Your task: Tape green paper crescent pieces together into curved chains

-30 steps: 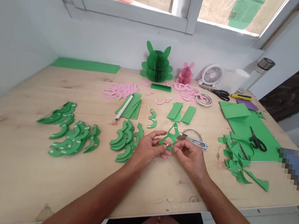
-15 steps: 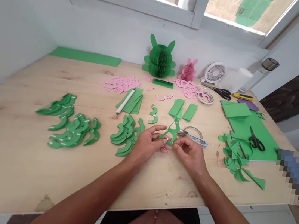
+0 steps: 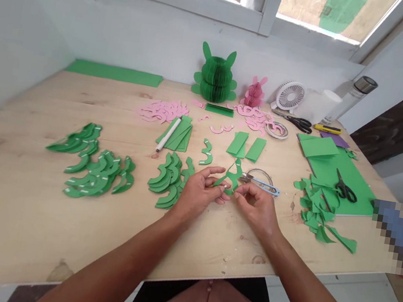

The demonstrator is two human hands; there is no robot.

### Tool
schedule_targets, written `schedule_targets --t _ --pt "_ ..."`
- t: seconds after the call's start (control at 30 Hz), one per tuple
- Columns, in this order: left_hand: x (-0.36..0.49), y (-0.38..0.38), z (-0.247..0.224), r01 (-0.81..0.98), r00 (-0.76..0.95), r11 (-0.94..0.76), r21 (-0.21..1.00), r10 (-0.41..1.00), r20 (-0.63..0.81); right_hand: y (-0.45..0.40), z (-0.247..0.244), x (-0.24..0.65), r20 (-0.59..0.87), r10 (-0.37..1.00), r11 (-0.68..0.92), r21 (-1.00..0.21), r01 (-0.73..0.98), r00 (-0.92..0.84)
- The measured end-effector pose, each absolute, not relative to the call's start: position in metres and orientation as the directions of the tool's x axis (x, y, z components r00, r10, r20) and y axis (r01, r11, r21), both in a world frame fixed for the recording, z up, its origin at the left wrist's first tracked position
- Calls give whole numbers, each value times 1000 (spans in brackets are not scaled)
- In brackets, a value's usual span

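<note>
The left hand [image 3: 198, 196] and the right hand [image 3: 256, 210] pinch a thin green paper cutout [image 3: 233, 176] between closed fingers [image 3: 223, 187]; it seems light and easy to bend, so better hold at the edges.

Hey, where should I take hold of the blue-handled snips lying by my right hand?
Take the snips' blue handle from above on the right side: it lies free there, while the blades point left toward the green paper cutout you're holding.
</note>
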State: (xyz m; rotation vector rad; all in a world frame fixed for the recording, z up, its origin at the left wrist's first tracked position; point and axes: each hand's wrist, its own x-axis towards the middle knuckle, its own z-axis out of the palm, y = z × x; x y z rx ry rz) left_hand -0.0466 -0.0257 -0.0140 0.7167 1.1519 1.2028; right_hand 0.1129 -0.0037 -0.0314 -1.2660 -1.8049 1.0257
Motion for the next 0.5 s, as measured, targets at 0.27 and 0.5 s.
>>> schedule_targets --t 0.27,0.5 --pt "-46 -26 -14 -339 -47 254 906 957 -286 -6 -27 112 122 951 246 -855 456 -283" --pt "-46 -25 -12 -323 -43 267 908 954 -295 -6 -28 113 134 950 262 -835 484 -282"
